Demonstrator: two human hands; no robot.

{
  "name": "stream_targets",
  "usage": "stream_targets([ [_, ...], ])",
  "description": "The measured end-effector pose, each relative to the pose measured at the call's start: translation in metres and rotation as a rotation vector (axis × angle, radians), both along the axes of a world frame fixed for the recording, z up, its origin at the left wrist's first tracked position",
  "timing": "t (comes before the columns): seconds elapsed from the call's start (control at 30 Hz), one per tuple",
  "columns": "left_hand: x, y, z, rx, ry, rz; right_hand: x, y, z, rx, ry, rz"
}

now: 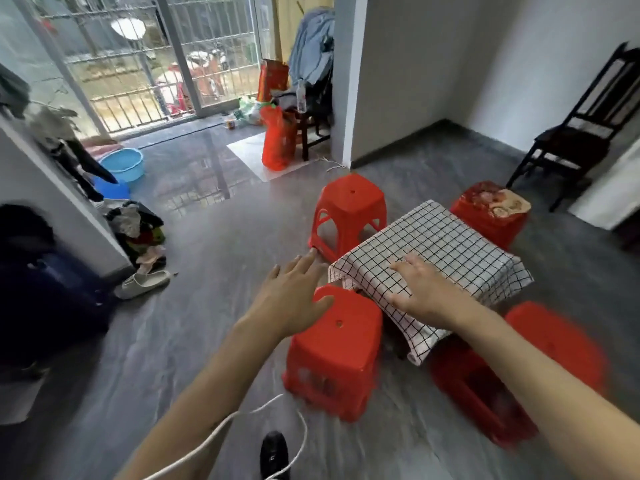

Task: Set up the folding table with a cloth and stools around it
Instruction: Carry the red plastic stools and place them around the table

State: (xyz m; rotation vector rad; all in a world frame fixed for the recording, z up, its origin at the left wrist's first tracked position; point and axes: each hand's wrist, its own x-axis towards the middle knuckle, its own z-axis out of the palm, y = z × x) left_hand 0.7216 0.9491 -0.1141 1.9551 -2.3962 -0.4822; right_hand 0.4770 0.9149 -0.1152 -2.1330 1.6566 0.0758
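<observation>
A small low table stands on the grey floor under a white cloth with a black grid (446,244); the table itself is hidden by the cloth. Several red plastic stools surround it: one at the far left (349,209), one at the back right with a worn patterned top (491,209), one near me (336,348) and a blurred one at the lower right (554,344). My right hand (426,289) lies flat on the near edge of the cloth, fingers spread. My left hand (294,292) hovers open above the near stool, fingers straight.
A dark wooden chair (581,133) stands at the right wall. A grey pillar (349,81) rises behind the stools. A blue basin (123,164), a clothes pile and a white shoe (142,282) lie at the left. A white cord (221,427) crosses the floor near me.
</observation>
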Motion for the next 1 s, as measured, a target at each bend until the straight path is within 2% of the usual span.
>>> stream_targets([
  [0.17,0.054,-0.063,-0.029,0.053,0.020,-0.121,0.030,-0.026,-0.021,0.100,0.042,-0.167],
  [0.37,0.046,-0.128,-0.086,0.023,0.099,-0.319,0.022,-0.030,-0.058,0.174,0.066,-0.359],
  [0.57,0.023,-0.175,-0.194,0.132,-0.104,-0.592,0.015,-0.032,-0.132,0.184,0.089,-0.404],
  [0.83,0.032,-0.181,-0.345,0.340,-0.215,-0.539,0.032,-0.050,-0.266,0.295,0.019,-0.399],
  [1.0,0.034,-0.182,-0.419,0.392,-0.232,-0.459,0.048,-0.067,-0.346,0.335,0.026,-0.360],
])
